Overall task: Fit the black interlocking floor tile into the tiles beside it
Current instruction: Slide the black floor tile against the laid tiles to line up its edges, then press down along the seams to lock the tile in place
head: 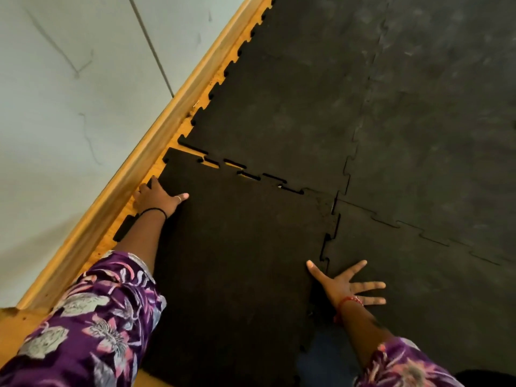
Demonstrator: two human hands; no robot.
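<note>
We've got the loose tile (237, 247) under both hands: left hand (156, 198) curled on its 10 o'clock edge, right hand (344, 284) splayed flat, gripping nothing. Unseated teeth (243, 170) at 12 o'clock, nearer our left.

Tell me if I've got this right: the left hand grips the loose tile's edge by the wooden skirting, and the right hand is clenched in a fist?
Not quite. The head view shows the right hand spread flat, fingers splayed, not clenched. The rest holds: the left hand grips the loose tile by the wooden skirting.
</note>
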